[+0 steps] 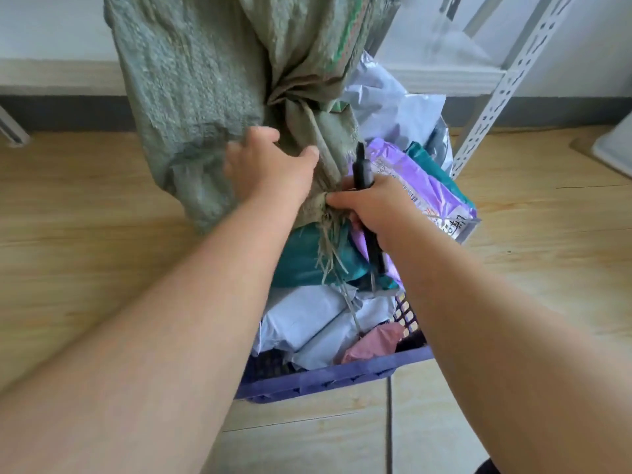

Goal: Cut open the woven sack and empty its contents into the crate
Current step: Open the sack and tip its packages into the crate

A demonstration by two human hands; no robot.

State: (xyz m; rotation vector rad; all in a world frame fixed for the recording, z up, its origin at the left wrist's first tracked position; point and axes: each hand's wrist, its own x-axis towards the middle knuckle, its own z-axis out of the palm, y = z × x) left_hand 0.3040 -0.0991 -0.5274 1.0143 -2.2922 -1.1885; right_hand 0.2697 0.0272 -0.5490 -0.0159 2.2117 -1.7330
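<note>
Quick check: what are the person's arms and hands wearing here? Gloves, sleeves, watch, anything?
Nothing visible. The left hand and right hand are bare: no gloves, rings or tape in view. Both forearms are uncovered up to the frame edge, with no sleeves, watch, wristband or cables showing.

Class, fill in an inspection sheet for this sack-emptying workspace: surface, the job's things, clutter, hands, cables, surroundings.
Surface: wood-look floor, pale tiles nearest the camera.
Job's things: green woven sack upright over purple crate; crate holds parcels in white, teal, purple and pink.
Clutter: frayed sack strands hanging over the parcels.
Hands: left hand grips the sack; right hand holds a black cutter and pinches the sack's edge.
Cables: nothing seen.
Surroundings: white slotted shelf frame, white wall, dark skirting.
</note>
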